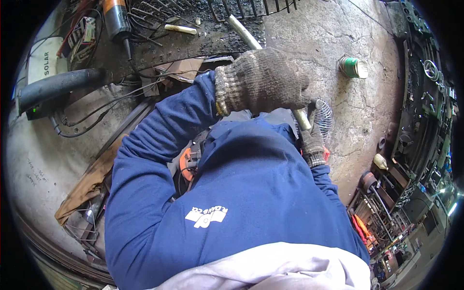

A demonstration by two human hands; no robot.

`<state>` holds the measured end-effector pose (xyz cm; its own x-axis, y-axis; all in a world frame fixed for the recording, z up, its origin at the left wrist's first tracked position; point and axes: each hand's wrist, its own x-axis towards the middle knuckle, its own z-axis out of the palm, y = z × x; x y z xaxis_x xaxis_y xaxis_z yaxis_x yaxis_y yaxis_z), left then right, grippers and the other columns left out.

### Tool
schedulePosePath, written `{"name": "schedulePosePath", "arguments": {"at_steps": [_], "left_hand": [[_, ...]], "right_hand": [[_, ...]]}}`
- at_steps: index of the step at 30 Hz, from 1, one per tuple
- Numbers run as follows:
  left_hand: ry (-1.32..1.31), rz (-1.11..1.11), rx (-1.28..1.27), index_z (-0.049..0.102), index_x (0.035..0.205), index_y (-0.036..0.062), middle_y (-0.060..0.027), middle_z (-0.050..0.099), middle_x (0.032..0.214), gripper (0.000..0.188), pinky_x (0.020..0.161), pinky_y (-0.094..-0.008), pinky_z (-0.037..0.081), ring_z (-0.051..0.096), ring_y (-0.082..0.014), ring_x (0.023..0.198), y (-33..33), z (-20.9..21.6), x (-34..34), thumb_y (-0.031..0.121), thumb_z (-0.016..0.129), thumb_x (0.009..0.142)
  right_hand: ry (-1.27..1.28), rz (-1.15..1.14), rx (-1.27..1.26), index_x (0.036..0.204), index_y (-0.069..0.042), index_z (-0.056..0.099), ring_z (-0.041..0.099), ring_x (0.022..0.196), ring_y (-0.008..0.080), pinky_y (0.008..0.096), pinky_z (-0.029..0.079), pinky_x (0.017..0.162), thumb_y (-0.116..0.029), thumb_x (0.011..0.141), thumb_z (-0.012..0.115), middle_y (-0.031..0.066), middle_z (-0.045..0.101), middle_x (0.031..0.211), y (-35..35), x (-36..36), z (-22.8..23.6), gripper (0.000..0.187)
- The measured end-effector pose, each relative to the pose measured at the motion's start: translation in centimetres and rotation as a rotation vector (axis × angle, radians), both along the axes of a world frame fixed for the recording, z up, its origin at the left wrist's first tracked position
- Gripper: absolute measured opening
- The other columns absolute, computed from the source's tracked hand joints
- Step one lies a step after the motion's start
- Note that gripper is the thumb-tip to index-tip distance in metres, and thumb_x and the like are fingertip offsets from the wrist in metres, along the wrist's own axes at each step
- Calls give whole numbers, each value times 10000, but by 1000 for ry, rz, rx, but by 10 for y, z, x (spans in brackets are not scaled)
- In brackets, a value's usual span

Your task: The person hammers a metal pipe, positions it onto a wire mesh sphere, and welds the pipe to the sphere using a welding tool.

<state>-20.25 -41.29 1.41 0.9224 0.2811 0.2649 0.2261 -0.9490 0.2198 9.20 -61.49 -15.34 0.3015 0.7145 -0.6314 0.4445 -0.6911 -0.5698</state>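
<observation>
Metal pipe (244, 33) runs diagonally from upper centre of frame down to centre right. Left hand (263, 81), gloved, wraps fingers tight around pipe mid-length. Right hand (313, 140), gloved, grips pipe's lower end beside wire coil (325, 115). Green spool (354, 66) on concrete floor (309, 34), upper right.

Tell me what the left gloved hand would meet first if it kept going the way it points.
Probably the wire coil just past the left hand, which grips the metal rod; depth is unclear, so it might pass above.
</observation>
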Motion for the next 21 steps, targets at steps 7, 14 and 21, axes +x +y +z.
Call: {"name": "schedulePosePath", "arguments": {"at_steps": [7,14,21], "left_hand": [[16,70,-129,671,1054,173,-62,655,907,184,643,-430,593,737,-297,809,14,4,18,203,686,873],[42,162,-139,699,995,173,-50,677,849,148,623,-429,596,743,-283,769,24,10,30,203,712,850],[-18,155,-133,708,1030,176,-43,681,832,182,595,-423,591,739,-262,730,25,2,33,186,719,848]], "right_hand": [[-44,38,55,1078,-4,647,670,755,225,388,525,709,-298,954,711,117,686,844,1,4,-5,326],[535,-174,369,1223,17,622,644,643,140,279,532,604,-130,1002,640,60,677,804,27,-38,91,266],[545,-137,414,1168,64,640,624,620,144,282,540,646,-178,1005,636,114,691,793,34,-60,111,292]]}}
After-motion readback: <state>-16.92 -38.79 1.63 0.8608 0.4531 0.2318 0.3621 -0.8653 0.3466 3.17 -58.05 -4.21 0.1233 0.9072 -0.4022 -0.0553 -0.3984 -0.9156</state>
